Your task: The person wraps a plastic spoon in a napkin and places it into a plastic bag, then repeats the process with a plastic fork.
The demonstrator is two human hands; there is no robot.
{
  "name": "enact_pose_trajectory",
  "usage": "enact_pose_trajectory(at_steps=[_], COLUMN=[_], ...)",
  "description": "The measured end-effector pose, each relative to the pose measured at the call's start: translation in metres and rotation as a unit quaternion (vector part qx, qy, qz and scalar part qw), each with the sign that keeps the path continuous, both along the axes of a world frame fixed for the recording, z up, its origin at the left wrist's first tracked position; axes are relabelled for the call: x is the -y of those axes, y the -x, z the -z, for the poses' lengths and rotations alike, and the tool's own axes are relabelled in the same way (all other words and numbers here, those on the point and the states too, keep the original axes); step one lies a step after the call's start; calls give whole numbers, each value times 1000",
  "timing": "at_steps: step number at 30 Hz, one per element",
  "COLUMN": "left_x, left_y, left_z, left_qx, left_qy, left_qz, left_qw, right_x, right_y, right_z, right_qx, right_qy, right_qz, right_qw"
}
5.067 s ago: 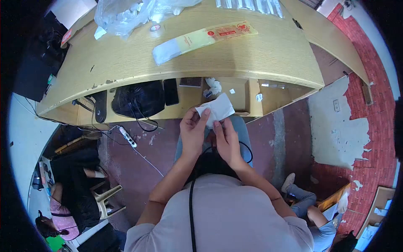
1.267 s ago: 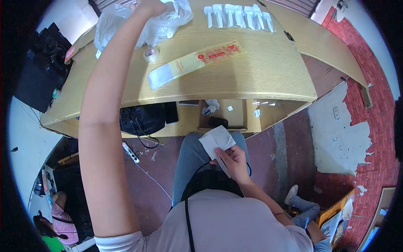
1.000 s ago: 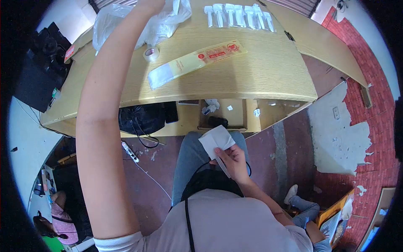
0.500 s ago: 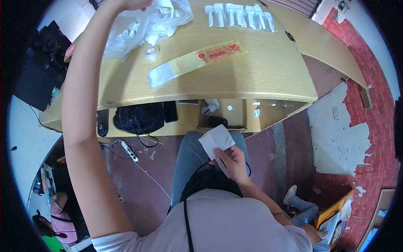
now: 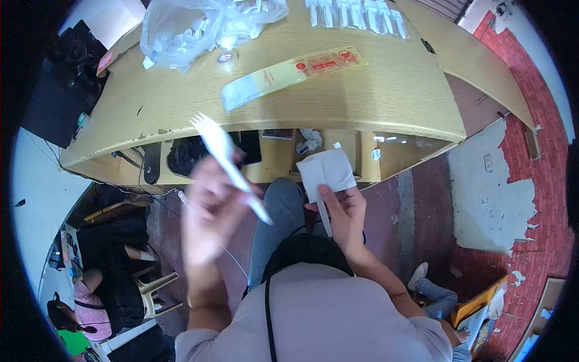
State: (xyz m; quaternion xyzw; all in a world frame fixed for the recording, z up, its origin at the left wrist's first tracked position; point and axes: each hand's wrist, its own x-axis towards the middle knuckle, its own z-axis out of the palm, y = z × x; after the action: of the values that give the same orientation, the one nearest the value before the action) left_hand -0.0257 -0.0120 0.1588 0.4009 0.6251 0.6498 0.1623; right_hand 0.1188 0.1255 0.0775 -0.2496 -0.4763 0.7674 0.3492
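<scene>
My left hand (image 5: 208, 205), smeared by motion, grips a white plastic fork (image 5: 218, 145) whose tines point up and left over the desk's front edge. In my right hand (image 5: 348, 217), above my lap, is a folded white paper napkin (image 5: 329, 172), pinched under the thumb. A thin white handle (image 5: 324, 218) sticks out below the napkin in the same hand; its other end is hidden. On the desk lie a clear plastic bag (image 5: 181, 36) of white forks, a roll of clear tape (image 5: 227, 60) and a long yellow printed plastic packet (image 5: 301, 71).
White cutlery packs (image 5: 356, 15) lie in a row at the back of the desk (image 5: 386, 90). The shelf below holds a black bag (image 5: 184, 157) and an open box (image 5: 353, 151) with paper scraps. One person (image 5: 93, 301) sits at left, another person's leg (image 5: 437, 298) shows at right.
My left hand has come back from the plastic bag to the desk's front edge, now with a fork in it. The right hand and napkin have risen slightly; the view has shifted.
</scene>
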Motion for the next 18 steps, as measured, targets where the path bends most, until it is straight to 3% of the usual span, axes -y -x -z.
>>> enact_pose_trajectory(at_steps=[1, 3, 5, 12, 14, 18], left_x=[-3, -12, -21, -34, -34, -33], left_y=[-16, -47, -59, -62, -64, -62], left_z=[22, 36, 52, 68, 70, 81], left_qx=[3, 136, 149, 90, 86, 64], left_qy=[-12, 65, 89, 138, 144, 149], left_qz=[28, 96, 110, 115, 114, 113], left_qw=[1000, 984, 979, 980, 979, 980], right_x=[-1, -2, -1, -1, 0, -2], right_y=[2, 6, 8, 3, 4, 6], right_z=[-3, 0, -1, 7, 1, -2], right_qx=[-6, -6, 38, 63, 42, 17], right_qy=[-15, -30, -44, -95, -34, -22], right_qz=[17, 27, 43, 63, 48, 45], right_qw=[1000, 999, 997, 992, 997, 999])
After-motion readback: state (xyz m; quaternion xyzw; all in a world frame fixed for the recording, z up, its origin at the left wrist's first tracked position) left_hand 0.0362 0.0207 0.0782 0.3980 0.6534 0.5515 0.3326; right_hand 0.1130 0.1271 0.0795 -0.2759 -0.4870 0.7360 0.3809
